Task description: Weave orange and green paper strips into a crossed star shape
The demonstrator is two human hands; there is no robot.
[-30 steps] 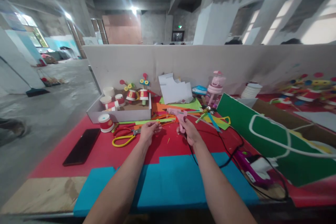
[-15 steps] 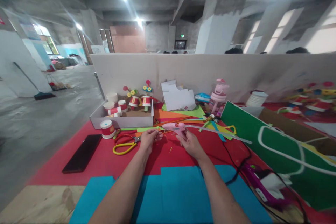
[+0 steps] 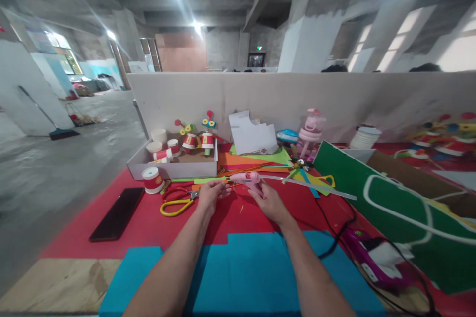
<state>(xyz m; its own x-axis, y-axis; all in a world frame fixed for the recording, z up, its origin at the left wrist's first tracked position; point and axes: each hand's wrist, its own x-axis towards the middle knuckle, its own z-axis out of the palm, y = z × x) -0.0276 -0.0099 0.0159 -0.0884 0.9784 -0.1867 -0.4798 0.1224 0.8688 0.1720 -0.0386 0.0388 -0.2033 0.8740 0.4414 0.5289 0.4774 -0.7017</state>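
Partition (image 3: 178,94): pale panel along the far edge; sits a bit lower in view than 1.0 s ago, about level with 0.5 s ago.
Red table cover (image 3: 256,218): under everything, pale sliver (image 3: 242,209) loose on it.
Blue sheet (image 3: 256,277): near edge, beneath the forearms.
Green panel (image 3: 345,178): right side, leaning, white cord across it. Same place on the table.
White box (image 3: 182,171): far left, cups and two cup figures (image 3: 207,139) inside; same contents as earlier.
Phone (image 3: 117,214): flat, dark screen, left; not moved.
Right hand (image 3: 270,201): closed round the glue gun (image 3: 243,178) grip.
Left hand (image 3: 211,194): thumb and fingers nearly together, just short of the nozzle; can't tell if a small piece is pinched there.
Glue gun: above the table centre, between the hands. Roughly level now, nozzle pointing left; 1.0 s ago it was turned differently and farther from the left fingers. Barely changed since 0.5 s ago.
Cutters (image 3: 174,209): red and yellow handles, just left of the left hand; unmoved.
Glue stick (image 3: 316,187): clear, trailing right from the gun's rear.
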